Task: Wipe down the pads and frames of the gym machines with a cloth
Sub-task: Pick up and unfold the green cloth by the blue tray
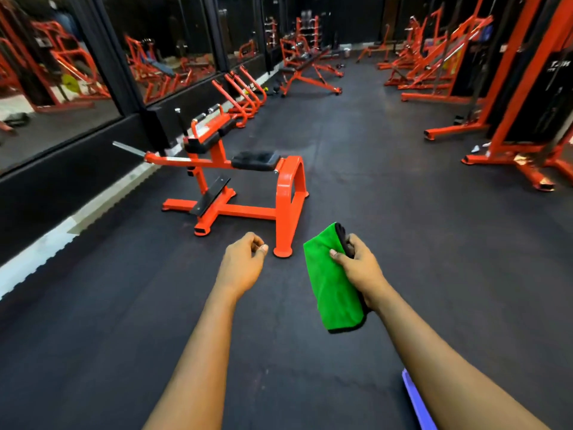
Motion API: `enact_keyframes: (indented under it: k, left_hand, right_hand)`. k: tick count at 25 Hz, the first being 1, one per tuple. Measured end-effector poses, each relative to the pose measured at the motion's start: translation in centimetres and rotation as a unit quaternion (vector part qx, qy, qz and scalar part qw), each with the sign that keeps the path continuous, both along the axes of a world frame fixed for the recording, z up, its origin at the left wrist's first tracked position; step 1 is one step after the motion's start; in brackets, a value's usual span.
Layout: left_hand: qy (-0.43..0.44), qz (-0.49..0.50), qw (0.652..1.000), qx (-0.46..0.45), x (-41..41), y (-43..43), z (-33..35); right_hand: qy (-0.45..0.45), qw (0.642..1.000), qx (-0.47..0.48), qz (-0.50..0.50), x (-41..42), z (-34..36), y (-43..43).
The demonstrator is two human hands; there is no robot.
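Observation:
My right hand [359, 268] grips a folded green cloth [333, 287] with a dark edge, held out over the floor. My left hand [245, 259] hangs beside it with fingers loosely curled and holds nothing. Just ahead stands an orange seated calf machine [285, 193] with a black seat pad [255, 159] and black knee pads [204, 144]. Both hands are short of its near foot, not touching it.
Dark rubber floor [387, 212] runs down the middle. Mirrors [62, 82] line the left wall. Orange benches [310, 72] stand at the back, orange cable frames [511, 125] on the right. A purple strip [415, 401] shows at the bottom right.

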State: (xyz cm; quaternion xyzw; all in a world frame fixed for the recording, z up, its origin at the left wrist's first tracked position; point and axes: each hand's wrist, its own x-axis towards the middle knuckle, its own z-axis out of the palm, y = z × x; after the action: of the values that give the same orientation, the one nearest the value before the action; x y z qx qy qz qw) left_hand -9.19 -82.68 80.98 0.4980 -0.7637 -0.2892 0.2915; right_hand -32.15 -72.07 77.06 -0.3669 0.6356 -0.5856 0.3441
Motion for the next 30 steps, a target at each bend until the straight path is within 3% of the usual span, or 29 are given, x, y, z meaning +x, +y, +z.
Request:
enact_keyframes:
  k: [8,14,23,30]
  left_hand:
    - [-0.019,-0.031,0.999,0.022,-6.3,-18.8,-1.0]
    - [-0.037,-0.019,0.999,0.024,-16.0,-33.1,-3.2]
    - [-0.018,0.030,0.999,0.005,-28.6,-52.1,-2.1]
    - [-0.020,-0.009,0.999,0.025,-38.9,-68.9,-5.5]
  right_hand:
    - [0.027,0.998,0.019,-0.058,-6.0,-1.2,-17.9]
    - [0.014,0.998,0.034,-0.051,-16.5,-3.5,-33.1]
    - [0.038,0.998,0.046,-0.023,-30.8,-0.8,-54.8]
    - [0.064,0.993,0.085,-0.044,-40.5,-3.8,-70.3]
